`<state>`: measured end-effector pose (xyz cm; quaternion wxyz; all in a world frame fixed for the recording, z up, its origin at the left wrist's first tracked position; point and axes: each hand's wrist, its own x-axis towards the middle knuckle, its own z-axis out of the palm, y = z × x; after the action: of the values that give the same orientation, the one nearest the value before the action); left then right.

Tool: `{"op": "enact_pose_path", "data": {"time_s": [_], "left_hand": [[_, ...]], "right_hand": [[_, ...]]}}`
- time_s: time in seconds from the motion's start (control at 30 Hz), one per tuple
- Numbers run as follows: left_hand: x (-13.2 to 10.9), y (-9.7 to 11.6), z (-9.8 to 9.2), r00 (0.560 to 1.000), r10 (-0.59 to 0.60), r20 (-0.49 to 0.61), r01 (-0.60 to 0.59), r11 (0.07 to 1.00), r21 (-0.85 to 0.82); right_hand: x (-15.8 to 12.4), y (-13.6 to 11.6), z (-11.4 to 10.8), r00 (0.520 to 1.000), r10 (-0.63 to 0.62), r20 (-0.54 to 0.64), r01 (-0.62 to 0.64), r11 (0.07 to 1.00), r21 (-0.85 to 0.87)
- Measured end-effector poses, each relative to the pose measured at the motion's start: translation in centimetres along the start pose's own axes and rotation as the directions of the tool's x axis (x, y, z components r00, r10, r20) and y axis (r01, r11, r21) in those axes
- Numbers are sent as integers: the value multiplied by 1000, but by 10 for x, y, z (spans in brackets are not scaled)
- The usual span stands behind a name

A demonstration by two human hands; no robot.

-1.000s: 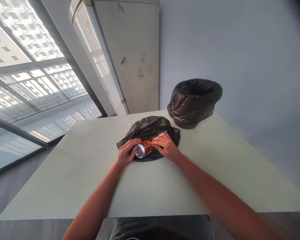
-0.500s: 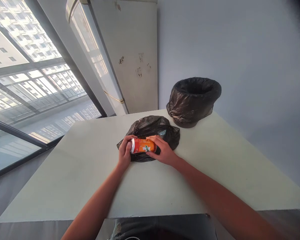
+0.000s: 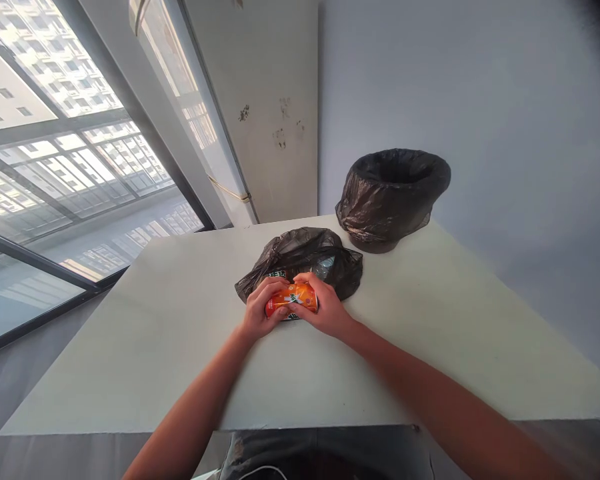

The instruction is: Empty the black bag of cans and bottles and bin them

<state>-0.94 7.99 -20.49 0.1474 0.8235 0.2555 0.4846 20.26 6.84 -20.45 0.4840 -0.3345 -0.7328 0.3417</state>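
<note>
An orange soda can (image 3: 291, 299) lies on its side between both my hands, just in front of a crumpled black plastic bag (image 3: 300, 257) on the pale table (image 3: 180, 333). My left hand (image 3: 260, 312) wraps its fingers over the can's left end. Fingers curled, my right hand (image 3: 325, 308) grips the can's right end. Something green and something clear show inside the bag, partly hidden by it.
A bin lined with a black bag (image 3: 393, 197) stands at the table's far right corner. A worn white fridge (image 3: 260, 107) stands behind the table, beside a large window (image 3: 55, 167) on the left. A grey wall runs along the right.
The can has come out of the black bag's mouth, turned sideways, and moved slightly toward me. Both hands have closed more tightly over it.
</note>
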Motion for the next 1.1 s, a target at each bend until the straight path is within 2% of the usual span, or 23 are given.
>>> {"op": "enact_pose_path", "data": {"time_s": [0.17, 0.27, 0.4, 0.9, 1.0, 1.1], "left_hand": [[3, 9, 4, 999, -20, -25, 20, 1000, -11], [4, 13, 5, 999, -16, -51, 16, 1000, -5], [3, 12, 8, 997, -12, -79, 11, 1000, -20], [6, 15, 12, 994, -70, -88, 64, 995, -76], [7, 16, 12, 991, -96, -92, 88, 992, -85], [10, 17, 10, 994, -74, -78, 66, 993, -93]], "right_hand": [[-2, -1, 4, 995, 43, -89, -45, 999, -20], [-2, -2, 5, 995, 53, -83, -56, 998, -31], [-2, -5, 3, 997, 6, -80, -8, 1000, -26], [-1, -2, -2, 991, -113, -68, 109, 993, -55], [0, -2, -2, 991, -110, -82, 105, 993, -58], [0, -2, 0, 989, -72, -132, 64, 996, -60]]}}
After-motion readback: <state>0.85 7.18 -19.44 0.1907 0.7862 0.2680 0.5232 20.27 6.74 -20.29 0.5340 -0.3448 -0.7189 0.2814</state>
